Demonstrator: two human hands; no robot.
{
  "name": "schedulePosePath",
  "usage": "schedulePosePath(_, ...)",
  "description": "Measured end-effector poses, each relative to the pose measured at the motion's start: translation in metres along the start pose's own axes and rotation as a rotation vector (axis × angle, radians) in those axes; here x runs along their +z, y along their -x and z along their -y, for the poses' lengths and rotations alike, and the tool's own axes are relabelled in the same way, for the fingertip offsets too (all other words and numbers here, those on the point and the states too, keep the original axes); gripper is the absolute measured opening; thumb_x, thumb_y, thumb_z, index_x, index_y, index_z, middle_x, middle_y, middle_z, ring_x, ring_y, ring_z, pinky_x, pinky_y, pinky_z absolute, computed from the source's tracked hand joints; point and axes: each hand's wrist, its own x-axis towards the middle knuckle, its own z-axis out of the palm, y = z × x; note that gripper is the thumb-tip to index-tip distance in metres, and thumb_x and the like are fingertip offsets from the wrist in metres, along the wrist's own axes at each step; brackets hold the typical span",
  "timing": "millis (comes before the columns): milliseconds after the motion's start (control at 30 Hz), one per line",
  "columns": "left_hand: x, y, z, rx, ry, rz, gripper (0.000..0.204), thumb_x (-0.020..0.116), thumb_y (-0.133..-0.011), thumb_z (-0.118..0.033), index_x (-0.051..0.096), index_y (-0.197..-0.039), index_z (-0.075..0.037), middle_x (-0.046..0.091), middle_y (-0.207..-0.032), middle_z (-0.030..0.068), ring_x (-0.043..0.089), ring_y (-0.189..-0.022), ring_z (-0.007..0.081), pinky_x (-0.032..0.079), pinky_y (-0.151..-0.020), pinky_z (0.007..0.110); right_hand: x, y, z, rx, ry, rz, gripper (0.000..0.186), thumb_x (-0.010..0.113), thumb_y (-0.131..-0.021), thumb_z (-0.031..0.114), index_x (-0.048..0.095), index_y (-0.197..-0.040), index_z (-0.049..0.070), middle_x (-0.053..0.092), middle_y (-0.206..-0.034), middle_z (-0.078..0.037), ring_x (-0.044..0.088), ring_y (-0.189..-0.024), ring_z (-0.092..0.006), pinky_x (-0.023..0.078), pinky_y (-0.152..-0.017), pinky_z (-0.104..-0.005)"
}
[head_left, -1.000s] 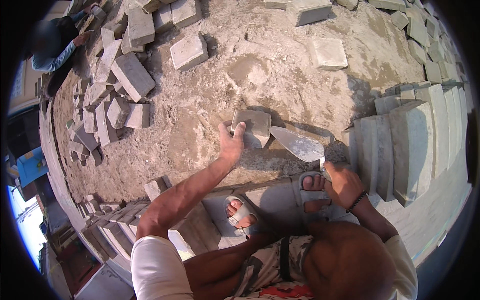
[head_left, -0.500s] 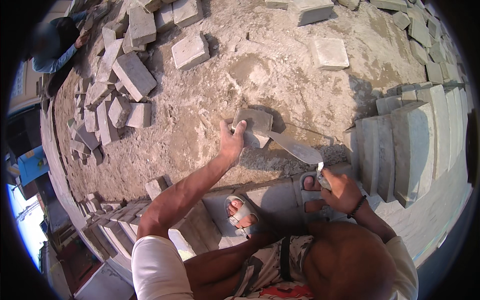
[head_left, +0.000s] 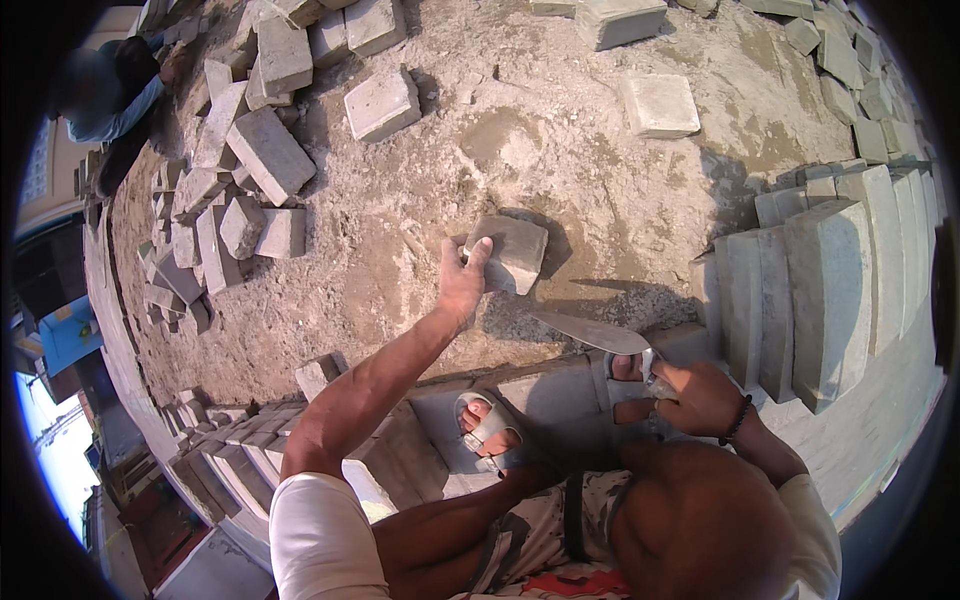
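Observation:
My left hand [head_left: 463, 272] grips a grey paving block [head_left: 518, 252] by its left side, with the thumb on its top face. The block is held tilted over the sandy ground and casts a shadow to its right. My right hand [head_left: 697, 398] is wrapped round the handle of a trowel [head_left: 592, 331]. The flat metal blade points left, and its tip lies below the block, apart from it. Dark bracelet beads circle my right wrist. The fingers of my left hand behind the block are partly hidden.
Loose blocks lie heaped at left [head_left: 270, 155], with single blocks [head_left: 382, 104] [head_left: 662, 106] farther out. Upright blocks stand in a row at right [head_left: 828, 290]. My sandalled feet rest on laid blocks [head_left: 545, 395]. Another person [head_left: 115, 95] crouches at far left.
My right hand has drawn the trowel down and back toward me, so its blade has come away from the block. My left hand still holds the block in nearly the same place.

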Motion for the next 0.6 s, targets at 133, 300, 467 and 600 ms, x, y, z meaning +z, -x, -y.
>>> schedulePosePath(133,-0.006,-0.011,-0.001,0.030,-0.023,0.055,0.054,0.064,-0.096,-0.040,0.039,-0.132,-0.007,0.054,-0.122,0.0174,0.062,-0.101,0.0287,0.061,-0.076,0.043,0.002,-0.005,-0.004,-0.094,-0.174,-0.102,0.043,0.060,-0.084,0.021,0.058,-0.122,0.003,0.068,-0.091,-0.026,0.065,-0.086,-0.0451,0.052,-0.079,-0.0504)
schedulePosePath(300,-0.006,-0.012,0.001,0.106,-0.044,0.059,0.044,0.051,-0.102,-0.042,0.044,-0.129,-0.008,0.056,-0.118,0.0140,0.061,-0.101,0.0239,0.058,-0.075,0.040,-0.003,-0.032,0.006,-0.253,-0.227,-0.166,0.039,0.063,-0.085,0.020,0.058,-0.120,0.005,0.067,-0.093,-0.025,0.064,-0.087,-0.0448,0.052,-0.079,-0.0499)
schedulePosePath(467,-0.005,-0.012,-0.002,0.276,-0.376,0.100,0.043,0.042,-0.107,-0.043,0.047,-0.128,-0.006,0.056,-0.112,0.0127,0.055,-0.102,0.0217,0.047,-0.089,0.038,-0.007,-0.039,0.010,-0.192,0.119,-0.233,0.037,0.064,-0.084,0.021,0.058,-0.118,0.006,0.067,-0.086,-0.024,0.065,-0.083,-0.0451,0.052,-0.075,-0.0510)
schedulePosePath(600,0.001,-0.014,-0.010,0.419,-0.538,0.133,0.046,0.038,-0.108,-0.044,0.048,-0.127,-0.003,0.055,-0.112,0.0138,0.051,-0.106,0.0222,0.042,-0.096,0.039,-0.018,-0.030,0.018,-0.134,0.135,-0.176,0.033,0.062,-0.081,0.018,0.057,-0.112,0.006,0.067,-0.080,-0.023,0.064,-0.078,-0.0457,0.052,-0.071,-0.0531)
